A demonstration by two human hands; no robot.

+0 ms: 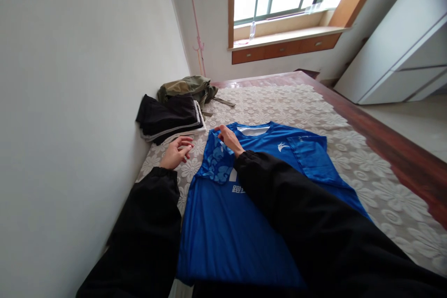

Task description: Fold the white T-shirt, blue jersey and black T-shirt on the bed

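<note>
A blue T-shirt [244, 237] lies spread out, front up, with its collar away from me and both sleeves folded in over the chest. My right hand [228, 138] reaches across it to the top of the left-side sleeve [217, 163]; its fingers are bent close together at the cloth, and whether they pinch any is too small to tell. Just left of the shirt, my left hand [177, 152] hovers above the patterned cover with fingers loosely curled apart and nothing in them.
Folded dark clothes [167, 116] are stacked beside the left wall, with an olive backpack [186, 87] behind them. A floral cover [366, 172] lies over the wooden surface [394, 163]. A pink stand [195, 18] rises near the window.
</note>
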